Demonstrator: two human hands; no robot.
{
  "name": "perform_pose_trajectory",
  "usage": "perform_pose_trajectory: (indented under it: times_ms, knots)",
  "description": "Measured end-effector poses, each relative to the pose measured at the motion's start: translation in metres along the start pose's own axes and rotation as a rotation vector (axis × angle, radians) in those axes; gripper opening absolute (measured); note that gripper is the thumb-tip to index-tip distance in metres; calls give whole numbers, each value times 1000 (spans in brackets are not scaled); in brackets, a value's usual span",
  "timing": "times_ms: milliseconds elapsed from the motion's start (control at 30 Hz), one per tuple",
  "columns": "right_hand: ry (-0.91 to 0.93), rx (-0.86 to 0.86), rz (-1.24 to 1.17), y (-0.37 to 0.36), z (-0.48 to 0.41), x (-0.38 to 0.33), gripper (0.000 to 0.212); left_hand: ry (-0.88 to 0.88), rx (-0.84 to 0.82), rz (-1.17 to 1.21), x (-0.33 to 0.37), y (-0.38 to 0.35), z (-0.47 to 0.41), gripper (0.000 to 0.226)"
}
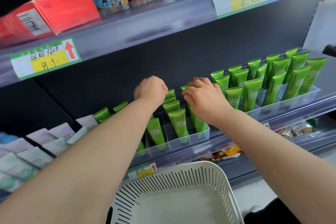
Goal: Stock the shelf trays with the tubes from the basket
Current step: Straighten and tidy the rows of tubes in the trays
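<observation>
Left fingers (163,87): curled tight, tips pinching the crimped top of the left tube (171,93). Whether the thumb met it could not be told; it lay behind the knuckles. Left hand (150,90) was knuckles-up, forearm running back towards the camera.

Right fingers (192,84): curled and slightly spread, tips and thumb closed on the crimped top of the right tube (184,87). Right hand (204,97) was palm-down, wrist over the right end of the near tray (181,144).

Landmark: the near tray, clear plastic, divided into compartments, at the shelf's front edge.
- Both pinched tubes stood at the back of the near tray, caps down, just beside each other but apart.
- More green tubes (179,122) stood upright in front of them, inside the near tray's compartments, lettering "Chamomile" legible.
- Right of the near tray: the far tray (309,93), also clear, packed with several rows of the same green tubes.
- Left of the near tray: pale pouches (36,151) in rows.
- Below the near tray, on the shelf edge: a price tag (143,170), green and yellow with 1 red arrow.
- Below and in front of the near tray: the white slotted basket (200,174).
- Above the near tray, on the next shelf: a red box (60,12), lying flat.
</observation>
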State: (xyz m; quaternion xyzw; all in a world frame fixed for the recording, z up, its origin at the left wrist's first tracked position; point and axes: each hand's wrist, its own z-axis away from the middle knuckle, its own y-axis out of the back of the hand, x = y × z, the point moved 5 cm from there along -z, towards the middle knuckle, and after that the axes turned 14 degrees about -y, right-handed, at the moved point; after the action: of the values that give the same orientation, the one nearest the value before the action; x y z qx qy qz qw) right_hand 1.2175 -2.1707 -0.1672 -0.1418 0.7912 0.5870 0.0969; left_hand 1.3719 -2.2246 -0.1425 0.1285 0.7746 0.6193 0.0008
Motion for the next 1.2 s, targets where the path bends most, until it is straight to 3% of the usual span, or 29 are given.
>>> perform_pose_trajectory:
  times_ms: [233, 400, 600, 800, 1033, 1200]
  knots:
    - [53, 33, -10, 5, 3, -24, 30, -18, 72, 24, -14, 22, 20, 11]
    - [214, 73, -108, 8, 16, -63, 25, -41, 116, 93, -33, 41, 44, 7]
    - [313, -78, 126, -18, 27, -93, 23, -76, 51, 28, -52, 54, 65, 7]
    - [286, -108, 178, -20, 29, -96, 20, -213, -12, -76, -50, 46, 72, 11]
    - [245, -180, 161, -20, 27, -88, 23, -187, -95, -122, -42, 34, 67, 7]
    - [205, -38, 47, -3, 24, -76, 27, -172, -110, -188, -34, 29, 65, 13]
